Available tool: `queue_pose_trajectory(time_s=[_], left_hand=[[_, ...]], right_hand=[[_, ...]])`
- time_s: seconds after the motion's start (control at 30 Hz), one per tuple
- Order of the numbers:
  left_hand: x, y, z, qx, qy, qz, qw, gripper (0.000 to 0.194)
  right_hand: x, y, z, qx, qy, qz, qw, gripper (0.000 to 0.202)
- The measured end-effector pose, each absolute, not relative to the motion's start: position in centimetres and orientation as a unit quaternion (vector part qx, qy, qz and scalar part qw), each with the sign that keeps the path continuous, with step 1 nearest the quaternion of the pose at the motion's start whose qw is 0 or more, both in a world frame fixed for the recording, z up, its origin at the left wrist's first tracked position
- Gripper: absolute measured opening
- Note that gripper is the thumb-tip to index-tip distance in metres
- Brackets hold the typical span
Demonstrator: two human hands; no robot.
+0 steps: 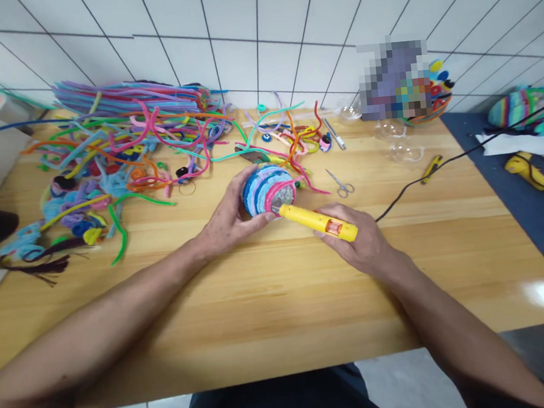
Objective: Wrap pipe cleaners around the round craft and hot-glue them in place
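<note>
My left hand (228, 217) grips a round ball (257, 189) wound with blue, light blue, lilac and pink pipe cleaners. A bare, clear-looking patch shows on the ball's right side, ringed in pink. In my right hand (356, 241) is a yellow hot glue gun (316, 222), its nozzle touching or close to the edge of that patch by my left thumb. The fingers under the gun's grip are partly hidden. A black cord (422, 178) runs from near my right hand off to the right. Just behind the ball lies a pink pipe cleaner (305, 175).
Loose pipe cleaners (128, 146) heap at the left, before a long bundle (134, 98) by the tiled wall. Scissors (341, 184), a pen (335, 134), clear half-spheres (405, 149) and a yellow cutter (431, 170) lie beyond. Another yellow glue gun (531, 170) rests right.
</note>
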State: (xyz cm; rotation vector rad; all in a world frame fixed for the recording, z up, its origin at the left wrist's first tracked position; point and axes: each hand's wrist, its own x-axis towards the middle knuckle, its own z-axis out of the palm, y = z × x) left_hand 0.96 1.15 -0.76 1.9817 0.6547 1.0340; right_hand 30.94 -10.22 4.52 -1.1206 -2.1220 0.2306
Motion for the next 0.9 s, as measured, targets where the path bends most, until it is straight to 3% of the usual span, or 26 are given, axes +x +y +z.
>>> queue_pose_trajectory(time_s=[0.67, 0.9], left_hand=[[0.71, 1.19, -0.11, 0.772, 0.242, 0.390, 0.439, 0.098], [0.83, 1.30, -0.04, 0.775, 0.232, 0.388, 0.441, 0.096]], right_hand=[[31.13, -10.25, 4.50, -0.434, -0.825, 0.102, 0.348, 0.025], [31.16, -10.33, 4.35, -0.455, -0.808, 0.079, 0.366, 0.018]])
